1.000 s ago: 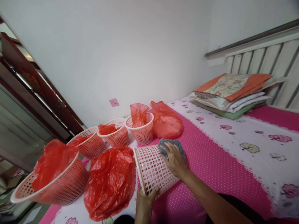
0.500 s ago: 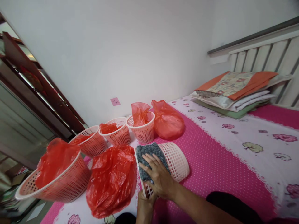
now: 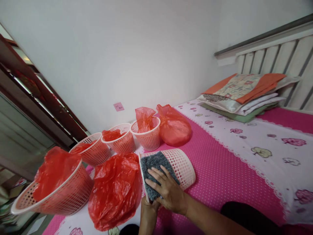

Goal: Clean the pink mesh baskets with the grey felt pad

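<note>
A pale pink plastic basket (image 3: 185,166) lies on its side on the bed, its rim facing left. Draped over its side near the rim is a dark grey fuzzy cloth (image 3: 156,159). My right hand (image 3: 168,192) holds the cloth against the basket, fingers slightly spread over it. Below, my left hand (image 3: 148,209) grips the basket at the lower end of its rim; most of those fingers are hidden. Just left of the rim lies a crumpled red plastic bag (image 3: 114,192).
Several pink baskets holding red bags, including a large basket (image 3: 73,192) and a small basket (image 3: 148,138), stand at the left and by the wall. A full red bag (image 3: 174,129) sits beside them. Folded bedding (image 3: 244,94) is stacked at the right on the pink bedspread (image 3: 220,182).
The cloth has spread down towards the lower rim, covering mesh that showed before. My right hand stays on it, and my left hand keeps its grip. The view has shifted slightly.
</note>
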`<state>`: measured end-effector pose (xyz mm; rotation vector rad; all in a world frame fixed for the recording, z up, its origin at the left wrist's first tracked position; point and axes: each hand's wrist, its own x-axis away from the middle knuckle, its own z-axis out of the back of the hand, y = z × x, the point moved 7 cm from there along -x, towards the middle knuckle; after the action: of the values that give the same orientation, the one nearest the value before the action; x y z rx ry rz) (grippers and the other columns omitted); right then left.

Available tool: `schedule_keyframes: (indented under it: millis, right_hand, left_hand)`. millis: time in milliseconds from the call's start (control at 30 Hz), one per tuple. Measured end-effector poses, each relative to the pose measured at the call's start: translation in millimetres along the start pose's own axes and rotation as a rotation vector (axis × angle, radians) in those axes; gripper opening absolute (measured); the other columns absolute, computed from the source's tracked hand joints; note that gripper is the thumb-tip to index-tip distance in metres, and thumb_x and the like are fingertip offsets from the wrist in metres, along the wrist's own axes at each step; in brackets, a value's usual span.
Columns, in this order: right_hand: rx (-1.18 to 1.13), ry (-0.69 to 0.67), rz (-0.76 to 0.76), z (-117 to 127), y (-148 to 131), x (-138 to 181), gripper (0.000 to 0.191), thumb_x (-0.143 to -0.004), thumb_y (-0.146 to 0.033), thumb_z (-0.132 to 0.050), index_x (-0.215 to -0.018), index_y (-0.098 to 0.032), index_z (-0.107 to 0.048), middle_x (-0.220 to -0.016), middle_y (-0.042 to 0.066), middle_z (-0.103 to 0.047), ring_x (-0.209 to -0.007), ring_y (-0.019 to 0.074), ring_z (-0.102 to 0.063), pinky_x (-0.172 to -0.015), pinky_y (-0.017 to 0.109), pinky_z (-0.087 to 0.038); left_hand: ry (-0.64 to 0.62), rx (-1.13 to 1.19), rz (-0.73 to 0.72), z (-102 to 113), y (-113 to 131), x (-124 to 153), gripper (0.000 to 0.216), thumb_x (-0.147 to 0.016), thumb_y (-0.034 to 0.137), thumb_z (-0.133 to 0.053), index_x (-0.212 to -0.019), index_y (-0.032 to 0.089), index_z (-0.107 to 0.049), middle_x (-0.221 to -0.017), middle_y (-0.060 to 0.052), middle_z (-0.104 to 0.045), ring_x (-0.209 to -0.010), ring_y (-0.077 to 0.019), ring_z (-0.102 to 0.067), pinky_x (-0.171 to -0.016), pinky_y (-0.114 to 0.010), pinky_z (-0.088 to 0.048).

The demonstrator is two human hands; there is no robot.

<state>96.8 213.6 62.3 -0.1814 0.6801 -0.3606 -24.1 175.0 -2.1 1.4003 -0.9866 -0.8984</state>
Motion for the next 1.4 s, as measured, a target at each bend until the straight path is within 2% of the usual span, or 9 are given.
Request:
schedule_keyframes:
  millis: [300, 433, 600, 733, 833, 933, 1133, 1267, 1400]
  right_hand:
    - [0.088, 0.146, -0.187, 22, 42, -1, 0.073, -0.09, -0.012, -0.059, -0.162, -0.024, -0.051, -0.17, 0.011, -0.05, -0.16, 0.0288, -0.039, -0.136, 0.059, -0.014]
    - [0.127, 0.223, -0.302, 32, 78, 8, 0.06, -0.098, -0.018, -0.058, -0.158, -0.021, -0.056, -0.165, 0.014, -0.055, -0.156, 0.03, -0.045, -0.133, 0.06, -0.018]
    - [0.222, 0.312, -0.529, 43, 130, 28, 0.046, -0.105, -0.037, -0.057, -0.148, -0.02, -0.064, -0.156, 0.018, -0.064, -0.148, 0.0378, -0.054, -0.127, 0.072, -0.026]
    - [0.243, 0.365, -0.596, 48, 155, 41, 0.049, -0.104, -0.041, -0.057, -0.145, -0.014, -0.065, -0.153, 0.021, -0.065, -0.145, 0.0376, -0.057, -0.121, 0.06, -0.045]
    - [0.218, 0.387, -0.582, 47, 163, 46, 0.052, -0.104, -0.041, -0.056, -0.146, -0.011, -0.064, -0.152, 0.023, -0.064, -0.144, 0.0357, -0.058, -0.121, 0.053, -0.048]
    - [0.207, 0.396, -0.566, 44, 166, 48, 0.053, -0.103, -0.041, -0.057, -0.149, -0.014, -0.062, -0.154, 0.022, -0.063, -0.146, 0.0354, -0.057, -0.122, 0.055, -0.048]
    - [0.235, 0.391, -0.558, 42, 166, 50, 0.05, -0.104, -0.041, -0.054, -0.147, -0.016, -0.064, -0.155, 0.021, -0.062, -0.147, 0.0365, -0.056, -0.122, 0.057, -0.048]
    - [0.258, 0.376, -0.574, 40, 166, 50, 0.049, -0.104, -0.04, -0.055, -0.146, -0.017, -0.065, -0.155, 0.02, -0.062, -0.146, 0.0373, -0.056, -0.121, 0.058, -0.049]
    - [0.275, 0.354, -0.582, 39, 165, 50, 0.049, -0.104, -0.039, -0.056, -0.146, -0.015, -0.065, -0.155, 0.021, -0.062, -0.146, 0.0379, -0.056, -0.12, 0.057, -0.05]
  left_hand:
    - [0.022, 0.054, 0.035, -8, 3, 11, 0.053, -0.06, 0.057, -0.1, -0.087, 0.014, -0.085, -0.084, -0.014, -0.086, -0.078, -0.0292, -0.08, -0.075, -0.038, -0.065]
    - [0.052, 0.041, 0.046, -1, -5, 8, 0.053, -0.057, 0.057, -0.101, -0.082, 0.014, -0.084, -0.08, -0.012, -0.084, -0.075, -0.0277, -0.079, -0.072, -0.036, -0.065]
    - [0.033, -0.01, 0.048, 8, -26, 3, 0.055, -0.058, 0.061, -0.099, -0.079, 0.013, -0.084, -0.077, -0.014, -0.084, -0.075, -0.0284, -0.08, -0.071, -0.035, -0.066]
    - [-0.016, -0.042, 0.042, 9, -36, 10, 0.057, -0.064, 0.062, -0.096, -0.092, 0.013, -0.089, -0.093, -0.018, -0.088, -0.091, -0.0357, -0.083, -0.086, -0.043, -0.067]
    - [-0.022, -0.01, 0.032, 8, -34, 17, 0.06, -0.065, 0.062, -0.096, -0.098, 0.013, -0.089, -0.098, -0.02, -0.088, -0.097, -0.0382, -0.083, -0.094, -0.046, -0.066]
    - [0.005, 0.024, 0.028, 9, -27, 18, 0.064, -0.059, 0.06, -0.099, -0.099, 0.012, -0.088, -0.101, -0.021, -0.087, -0.1, -0.0399, -0.083, -0.095, -0.048, -0.066]
    - [0.17, 0.036, 0.042, 19, 6, 3, 0.088, -0.049, 0.047, -0.105, -0.125, 0.016, -0.075, -0.106, -0.018, -0.087, -0.103, -0.0383, -0.083, -0.089, -0.046, -0.069]
    - [0.154, -0.001, 0.042, 8, 22, -7, 0.074, -0.045, 0.05, -0.106, -0.104, 0.014, -0.079, -0.093, -0.016, -0.087, -0.086, -0.0338, -0.084, -0.076, -0.039, -0.068]
    - [0.126, 0.011, 0.132, 1, 7, -9, 0.06, -0.043, 0.055, -0.105, -0.077, 0.012, -0.08, -0.065, -0.01, -0.079, -0.058, -0.0247, -0.075, -0.055, -0.032, -0.061]
